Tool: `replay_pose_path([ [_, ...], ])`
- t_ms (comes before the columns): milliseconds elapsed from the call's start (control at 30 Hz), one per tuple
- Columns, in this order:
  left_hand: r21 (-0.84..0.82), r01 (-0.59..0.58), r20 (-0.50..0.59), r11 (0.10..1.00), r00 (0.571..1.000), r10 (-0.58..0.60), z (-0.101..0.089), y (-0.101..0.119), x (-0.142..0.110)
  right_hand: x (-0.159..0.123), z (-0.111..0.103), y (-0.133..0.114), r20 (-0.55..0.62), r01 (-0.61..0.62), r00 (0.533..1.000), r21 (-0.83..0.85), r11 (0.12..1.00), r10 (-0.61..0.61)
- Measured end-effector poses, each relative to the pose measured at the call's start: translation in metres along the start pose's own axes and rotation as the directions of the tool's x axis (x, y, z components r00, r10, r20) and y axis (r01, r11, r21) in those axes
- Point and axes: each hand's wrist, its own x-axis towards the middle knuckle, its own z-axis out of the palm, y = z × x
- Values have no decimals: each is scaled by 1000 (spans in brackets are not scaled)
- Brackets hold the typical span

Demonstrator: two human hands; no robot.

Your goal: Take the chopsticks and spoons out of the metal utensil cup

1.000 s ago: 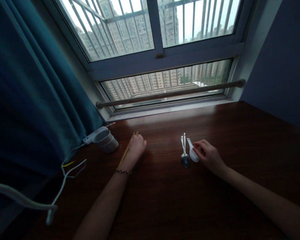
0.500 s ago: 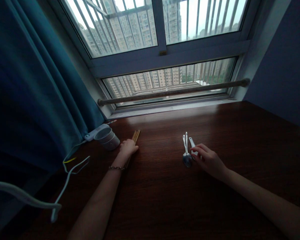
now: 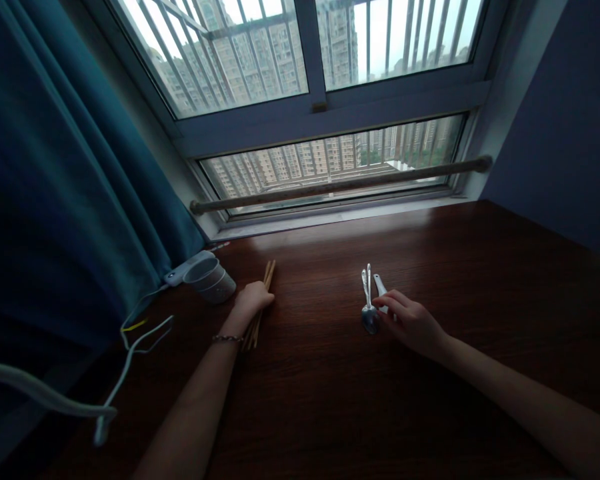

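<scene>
Wooden chopsticks (image 3: 257, 332) lie in a slightly fanned bundle on the brown table. My left hand (image 3: 253, 297) is closed over their middle, and their ends show above and below it. On the right, two metal spoons (image 3: 369, 320) lie close together, handles pointing toward the window. A white spoon (image 3: 379, 285) rests just beside them, its lower part covered by my fingers. My right hand (image 3: 405, 319) has its fingers bent together over the bowl end of the white spoon, with fingertips next to the metal bowls.
A grey cup (image 3: 211, 281) stands tilted-looking left of my left hand, in front of a white power strip (image 3: 187, 268). White cables (image 3: 130, 363) run along the table's left side near a blue curtain (image 3: 95, 167). A window with a rail (image 3: 340, 189) borders the far edge.
My left hand has curled more tightly over the chopsticks, whose lower ends now show fanned beside the wrist. My right hand stays at the spoons. The whole view has shifted slightly.
</scene>
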Motion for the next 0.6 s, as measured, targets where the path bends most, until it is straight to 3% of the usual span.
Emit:
replay_pose_path([
  [300, -81, -70, -26, 994, 997, 68, -12, 18, -23, 1, 0, -1, 18, -5, 1000, 64, 998, 4],
  [367, -128, -128, -18, 984, 992, 126, -14, 28, -27, 7, -2, -3, 30, -52, 998, 134, 990, 49],
  [433, -179, -197, -14, 964, 980, 198, -14, 44, -34, 20, -3, -6, 72, -187, 982, 207, 960, 176],
  [500, -225, -275, -19, 935, 960, 278, -12, 67, -44, 39, -2, -10, 200, -403, 912, 279, 872, 357],
  [567, -262, -357, -23, 897, 931, 364, -10, 92, -58, 63, 3, -13, 415, -619, 774, 338, 709, 477],
  [600, -276, -396, -27, 876, 914, 405, -9, 103, -65, 74, 8, -13, 461, -672, 730, 349, 653, 505],
])
